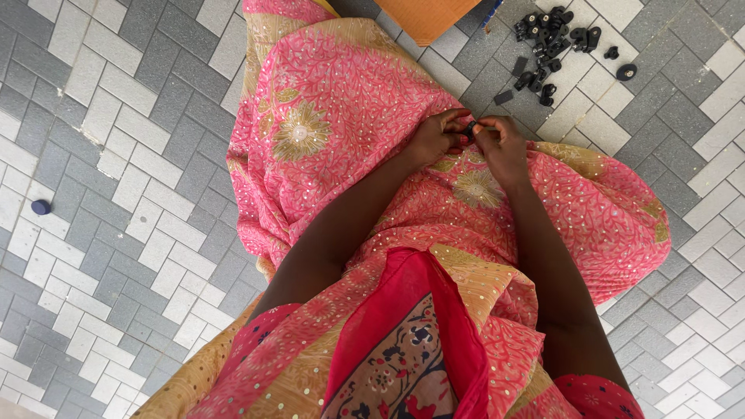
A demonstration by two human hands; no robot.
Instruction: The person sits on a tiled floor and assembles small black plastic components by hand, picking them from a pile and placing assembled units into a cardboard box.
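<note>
My left hand [436, 138] and my right hand [500, 146] meet over my lap, fingertips pinched together on a small black part [470, 127] held between them. Both hands rest above a pink and gold patterned cloth [334, 116] that covers my knees. Most of the black part is hidden by my fingers.
A pile of several small black plastic parts [547, 43] lies on the grey and white tiled floor [116, 194] beyond my hands. An orange board [427, 15] sits at the top edge. A small dark blue round cap [41, 207] lies on the tiles at far left.
</note>
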